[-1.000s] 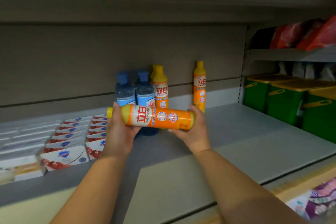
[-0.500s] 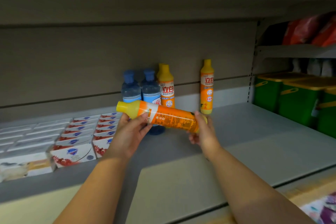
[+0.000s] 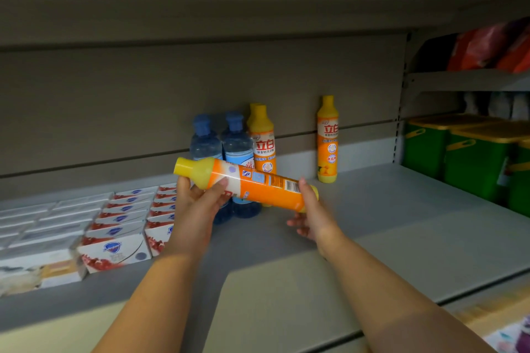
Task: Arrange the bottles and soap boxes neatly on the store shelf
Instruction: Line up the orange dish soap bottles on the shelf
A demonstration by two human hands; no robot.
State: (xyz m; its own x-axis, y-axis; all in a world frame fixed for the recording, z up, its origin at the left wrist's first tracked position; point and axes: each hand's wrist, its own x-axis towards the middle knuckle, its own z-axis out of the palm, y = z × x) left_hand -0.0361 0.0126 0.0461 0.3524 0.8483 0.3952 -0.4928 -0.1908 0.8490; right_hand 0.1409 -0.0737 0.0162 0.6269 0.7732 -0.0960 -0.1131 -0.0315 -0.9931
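Observation:
I hold an orange detergent bottle (image 3: 258,185) with a yellow cap sideways above the grey shelf (image 3: 387,226), cap to the left, barcode side up. My left hand (image 3: 198,209) grips its neck end; my right hand (image 3: 311,213) holds its base. Behind it stand two blue water bottles (image 3: 220,146) and an upright orange bottle (image 3: 262,140) with another hidden behind it. A further orange bottle (image 3: 327,139) stands alone to the right, by the back wall. Rows of white and red soap boxes (image 3: 120,221) lie flat at the left.
Green bins with yellow lids (image 3: 470,155) fill the neighbouring bay at right, beyond an upright post (image 3: 401,100). Red packages (image 3: 493,49) sit on a higher shelf there. Bare shelf surface stretches between the lone orange bottle and the bins.
The held bottle has rolled in my hands, from its logo side to the barcode side, and now tilts with the cap end higher. The view has shifted slightly left.

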